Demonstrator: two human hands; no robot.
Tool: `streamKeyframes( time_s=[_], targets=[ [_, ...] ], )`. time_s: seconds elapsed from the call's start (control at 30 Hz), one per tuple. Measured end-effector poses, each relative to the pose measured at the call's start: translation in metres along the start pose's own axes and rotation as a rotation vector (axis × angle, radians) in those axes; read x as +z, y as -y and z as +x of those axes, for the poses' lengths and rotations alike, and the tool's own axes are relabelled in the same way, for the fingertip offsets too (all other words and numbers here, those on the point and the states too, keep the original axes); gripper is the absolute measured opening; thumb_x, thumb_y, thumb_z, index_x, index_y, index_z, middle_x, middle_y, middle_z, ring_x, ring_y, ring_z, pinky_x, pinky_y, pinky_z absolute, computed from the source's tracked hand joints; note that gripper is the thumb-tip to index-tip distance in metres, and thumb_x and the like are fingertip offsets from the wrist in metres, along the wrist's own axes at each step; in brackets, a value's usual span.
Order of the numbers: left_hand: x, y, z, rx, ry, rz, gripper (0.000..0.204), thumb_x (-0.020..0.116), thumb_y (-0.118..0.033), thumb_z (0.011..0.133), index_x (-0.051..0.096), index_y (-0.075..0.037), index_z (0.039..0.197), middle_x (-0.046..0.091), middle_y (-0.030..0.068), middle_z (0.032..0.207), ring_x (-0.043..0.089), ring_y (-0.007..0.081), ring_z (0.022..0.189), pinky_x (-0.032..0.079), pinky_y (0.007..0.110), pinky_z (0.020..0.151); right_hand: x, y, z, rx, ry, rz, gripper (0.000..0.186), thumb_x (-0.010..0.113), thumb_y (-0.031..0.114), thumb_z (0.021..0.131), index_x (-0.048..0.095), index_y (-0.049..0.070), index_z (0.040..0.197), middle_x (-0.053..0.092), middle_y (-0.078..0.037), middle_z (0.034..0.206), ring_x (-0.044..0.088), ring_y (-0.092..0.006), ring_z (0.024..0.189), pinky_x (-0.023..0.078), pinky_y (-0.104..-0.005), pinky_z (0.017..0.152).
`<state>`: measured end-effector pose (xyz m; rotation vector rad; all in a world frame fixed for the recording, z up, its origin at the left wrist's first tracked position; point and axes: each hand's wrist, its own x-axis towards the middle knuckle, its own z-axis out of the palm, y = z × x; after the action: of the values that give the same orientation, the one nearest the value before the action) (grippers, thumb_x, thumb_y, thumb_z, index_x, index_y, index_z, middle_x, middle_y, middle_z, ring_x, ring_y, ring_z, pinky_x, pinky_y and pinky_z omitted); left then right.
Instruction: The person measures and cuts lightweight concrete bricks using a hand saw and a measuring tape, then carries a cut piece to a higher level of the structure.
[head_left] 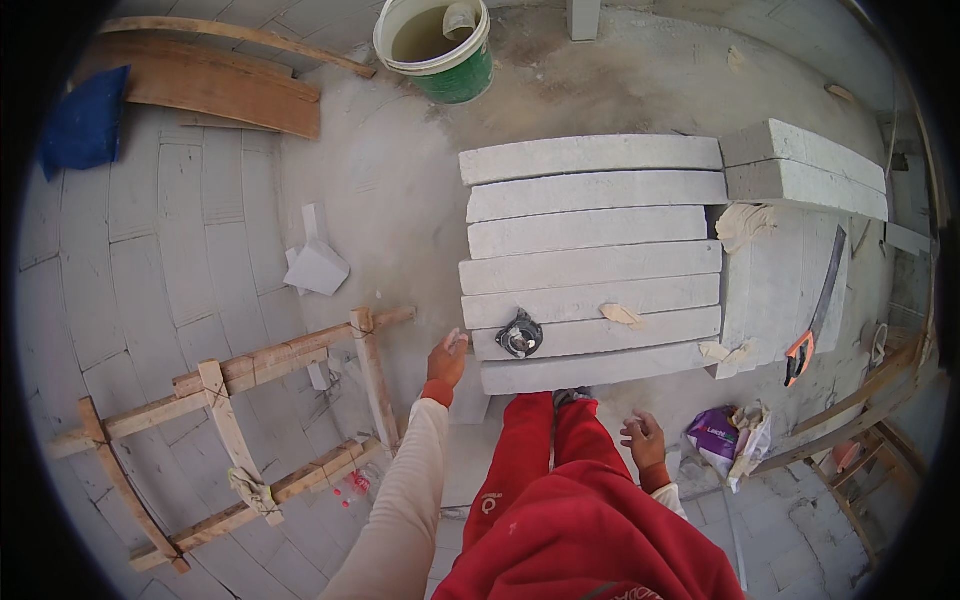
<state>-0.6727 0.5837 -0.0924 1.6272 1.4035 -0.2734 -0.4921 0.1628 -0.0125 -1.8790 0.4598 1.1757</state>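
Beside the left end of a row of white blocks (590,242), my left hand (447,362) points its fingers forward and holds nothing that I can see. Its fingertips are close to the nearest blocks; whether they touch cannot be made out. My right hand (645,442) hangs near my right leg with its fingers loosely bent and apart, nothing in them. On the near blocks rests a small round black object (520,335) with whitish bits in it. A dab of beige mortar-like paste (621,314) lies to its right.
An orange-handled hand saw (800,356) leans by the right-hand blocks (800,180). A purple bag (713,438) lies right of my right hand. The wooden ladder-like frame (270,365) is at left. Far off stand a green-white bucket (462,80) and planks (220,90).
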Motion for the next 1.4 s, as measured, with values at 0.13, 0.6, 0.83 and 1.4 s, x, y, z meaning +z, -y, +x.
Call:
streamKeyframes(
  time_s=[0.13, 0.6, 0.83, 1.4],
  targets=[
    [0.011, 0.039, -0.067, -0.09, -0.017, 0.157, 0.055, 0.06, -0.042, 0.098, 0.064, -0.005, 0.138, 0.069, 0.0196, 0.132, 0.068, 0.0304, 0.12, 0.05, 0.037, 0.104, -0.041, -0.003, 0.017, -0.031, -0.034, 0.074, 0.043, 0.062, 0.015, 0.099, 0.055, 0.0, 0.139, 0.069, -0.015, 0.114, 0.072, -0.0224, 0.093, 0.062, -0.0331, 0.071],
    [-0.035, -0.064, -0.074, 0.132, -0.143, 0.386, 0.049, 0.059, -0.038, 0.102, 0.066, -0.001, 0.133, 0.07, 0.0188, 0.128, 0.068, 0.0301, 0.119, 0.049, 0.036, 0.104, -0.159, -0.056, 0.056, -0.025, -0.277, 0.218, 0.037, 0.066, 0.013, 0.098, 0.06, 0.002, 0.132, 0.07, -0.011, 0.105, 0.07, -0.0169, 0.084, 0.058, -0.0288, 0.063],
    [-0.061, -0.082, 0.021, 0.094, -0.122, 0.11, 0.054, 0.054, -0.046, 0.103, 0.064, -0.003, 0.136, 0.069, 0.0151, 0.131, 0.066, 0.0262, 0.112, 0.05, 0.042, 0.098, -0.09, 0.067, 0.108, -0.466, -0.351, 0.03, 0.04, 0.069, 0.015, 0.096, 0.062, 0.001, 0.132, 0.072, -0.016, 0.112, 0.07, -0.0246, 0.097, 0.055, -0.0359, 0.087],
    [0.033, -0.032, 0.293, -0.533, 0.269, -0.57, 0.054, 0.051, -0.043, 0.102, 0.059, -0.002, 0.136, 0.072, 0.0144, 0.117, 0.071, 0.0284, 0.1, 0.056, 0.043, 0.079, 0.019, 0.281, 0.328, -0.439, -1.029, -0.756, 0.07, 0.053, 0.053, 0.101, 0.055, -0.004, 0.14, 0.06, -0.026, 0.138, 0.055, -0.0407, 0.131, 0.036, -0.0489, 0.117]
  ],
)
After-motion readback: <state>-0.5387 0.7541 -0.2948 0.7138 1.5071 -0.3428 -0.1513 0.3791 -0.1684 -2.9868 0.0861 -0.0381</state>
